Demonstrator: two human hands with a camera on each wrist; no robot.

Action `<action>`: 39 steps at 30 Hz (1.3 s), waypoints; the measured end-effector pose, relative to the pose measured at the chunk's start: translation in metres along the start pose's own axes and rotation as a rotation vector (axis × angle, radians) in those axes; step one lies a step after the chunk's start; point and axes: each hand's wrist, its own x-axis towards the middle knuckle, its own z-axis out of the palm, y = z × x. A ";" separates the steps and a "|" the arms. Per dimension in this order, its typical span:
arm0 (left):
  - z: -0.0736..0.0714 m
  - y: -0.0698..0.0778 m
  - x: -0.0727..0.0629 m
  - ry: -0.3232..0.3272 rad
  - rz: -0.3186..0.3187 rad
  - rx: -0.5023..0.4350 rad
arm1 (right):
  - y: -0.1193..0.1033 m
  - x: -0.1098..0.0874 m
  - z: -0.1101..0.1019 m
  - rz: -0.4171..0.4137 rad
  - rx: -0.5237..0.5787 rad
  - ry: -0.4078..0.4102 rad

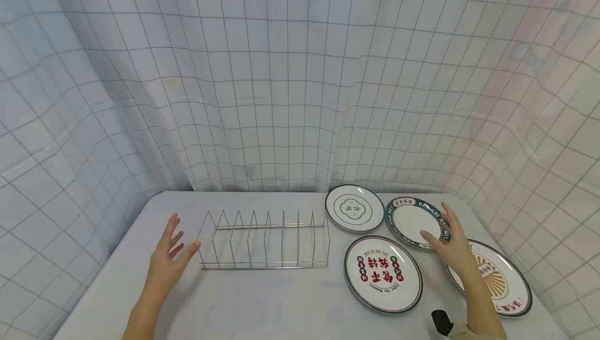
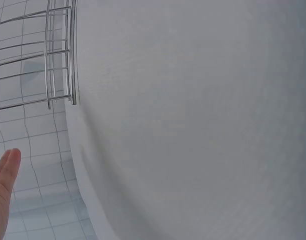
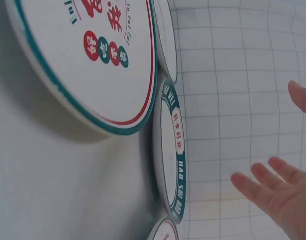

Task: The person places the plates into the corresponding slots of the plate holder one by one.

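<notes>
My left hand [image 1: 167, 259] hovers with spread fingers at the left end of a metal wire dish rack [image 1: 264, 267], holding nothing. Over the right side of the table, my right hand [image 1: 454, 249] is raised with fingers apart and nothing in it. It overlaps a plate with a dark green lettered rim [image 1: 398, 225] in the head view. Behind its wrist lies an oval plate with an orange sunburst [image 1: 503, 280]. Left of it sits a round plate with red characters [image 1: 383, 275]. Farther back is a white plate with a grey emblem [image 1: 354, 208].
The white tabletop [image 1: 262, 309] carries the rack left of centre and the plates to the right. Grid-patterned white curtains [image 1: 290, 95] enclose the table at the back and both sides. A small black object [image 1: 441, 322] shows at the right wrist.
</notes>
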 end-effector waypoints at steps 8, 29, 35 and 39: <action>0.004 -0.011 0.001 -0.003 0.009 -0.331 | 0.026 -0.024 0.004 0.110 0.307 -0.203; 0.006 -0.023 0.014 -0.185 -0.023 -0.434 | 0.041 -0.036 0.016 0.330 0.377 -0.299; 0.006 -0.021 0.015 -0.209 -0.046 -0.390 | 0.046 -0.038 0.018 0.409 0.368 -0.399; 0.006 -0.021 0.016 -0.225 -0.060 -0.370 | 0.048 -0.040 0.021 0.430 0.383 -0.455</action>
